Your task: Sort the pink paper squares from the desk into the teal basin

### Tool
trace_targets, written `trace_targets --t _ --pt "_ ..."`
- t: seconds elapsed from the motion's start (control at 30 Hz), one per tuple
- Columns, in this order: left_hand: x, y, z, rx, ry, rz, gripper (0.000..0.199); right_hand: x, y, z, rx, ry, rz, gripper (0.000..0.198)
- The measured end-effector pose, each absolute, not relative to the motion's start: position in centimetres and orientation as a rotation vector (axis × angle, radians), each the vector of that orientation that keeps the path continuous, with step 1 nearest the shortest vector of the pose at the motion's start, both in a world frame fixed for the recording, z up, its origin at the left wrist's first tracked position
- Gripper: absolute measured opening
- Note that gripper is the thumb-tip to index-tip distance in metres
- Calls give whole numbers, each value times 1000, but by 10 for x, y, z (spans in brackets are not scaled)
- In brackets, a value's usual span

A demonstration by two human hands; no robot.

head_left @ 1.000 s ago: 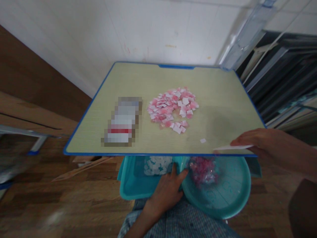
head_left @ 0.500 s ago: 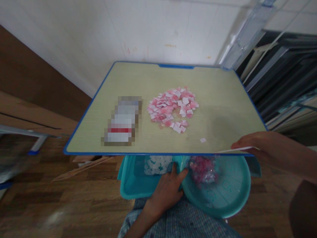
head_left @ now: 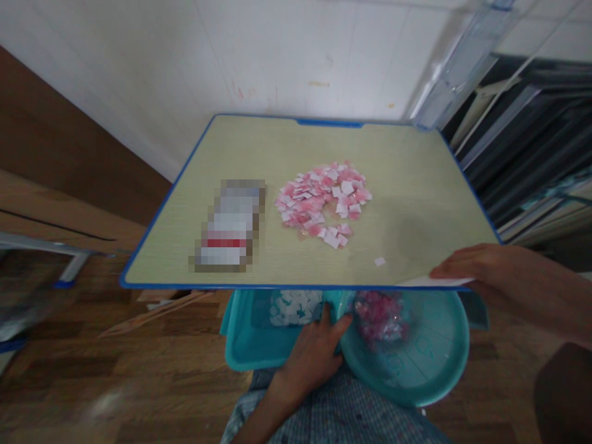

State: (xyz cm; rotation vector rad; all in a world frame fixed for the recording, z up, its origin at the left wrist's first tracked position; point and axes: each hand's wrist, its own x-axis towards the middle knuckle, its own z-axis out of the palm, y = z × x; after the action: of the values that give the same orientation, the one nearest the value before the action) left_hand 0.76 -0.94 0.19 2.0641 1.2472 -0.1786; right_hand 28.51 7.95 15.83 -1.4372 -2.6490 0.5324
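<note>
My right hand (head_left: 483,262) is at the table's front right edge, fingers pressed together on a thin white piece of paper (head_left: 435,281) lying almost flat along that edge. My left hand (head_left: 314,345) is below the tabletop with its visible fingers apart, where a teal rectangular basin (head_left: 247,356) meets a round teal basin (head_left: 439,382). White paper pieces (head_left: 296,306) lie in the rectangular basin; a pink bundle (head_left: 382,314) in clear plastic is in the round one. A pile of small pink and white squares (head_left: 319,197) covers the table's middle, and one loose white square (head_left: 380,261) lies nearer me.
The pale tabletop (head_left: 402,154) has a blue rim and stands against a white wall (head_left: 277,55). A blurred-out phone-like object (head_left: 229,225) lies on its left. Dark flat panels (head_left: 536,123) lean at the right, beside a clear plastic tube (head_left: 457,68).
My right hand has tipped the white paper down, so it shows a wider face against the table edge. My left hand and the pile stay put.
</note>
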Motion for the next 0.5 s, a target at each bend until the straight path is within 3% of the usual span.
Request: trace_targets --t 0.1,0.33,0.5 --pt "7 -10 1 2068 1242 -193 64 266 90 162 -1370 -2723 660 33" --pt "8 -11 -2 2077 1250 -193 67 227 111 153 -1164 -2857 218 33" --pt "7 -10 -3 2095 1231 -183 68 229 123 145 -1236 -2900 253 32"
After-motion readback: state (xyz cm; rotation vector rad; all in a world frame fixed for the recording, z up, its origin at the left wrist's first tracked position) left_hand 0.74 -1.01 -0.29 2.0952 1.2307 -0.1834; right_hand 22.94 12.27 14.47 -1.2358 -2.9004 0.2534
